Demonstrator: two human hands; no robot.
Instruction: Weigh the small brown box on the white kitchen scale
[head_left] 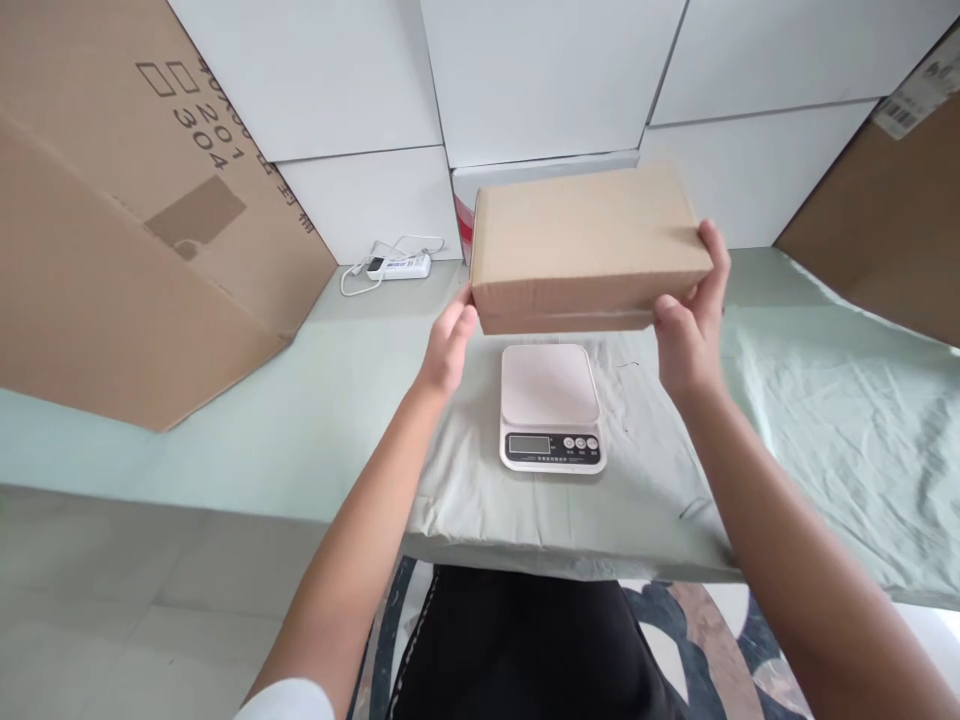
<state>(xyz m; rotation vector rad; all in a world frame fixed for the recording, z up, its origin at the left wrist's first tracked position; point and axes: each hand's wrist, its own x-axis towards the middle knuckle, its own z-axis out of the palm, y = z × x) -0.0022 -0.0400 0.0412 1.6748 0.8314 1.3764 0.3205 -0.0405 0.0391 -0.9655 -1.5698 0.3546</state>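
Between my two hands I hold a closed brown cardboard box (585,230), raised off the table beyond the scale. My left hand (447,343) grips its left end near the lower front corner, with some fingers hidden behind the box. At the other end, my right hand (694,315) clasps the front right corner, thumb on the front face and fingers around the side. A white digital kitchen scale (553,400) lies flat on the cloth just nearer to me than the box. Nothing rests on its platform, and its display shows no readable figure.
A pale green cloth (345,420) covers the table. A large carton (150,230) stands at the left and another carton (892,220) at the right. White boxes (547,80) are stacked along the back. Near them lies a white power strip (401,267) with its coiled cable.
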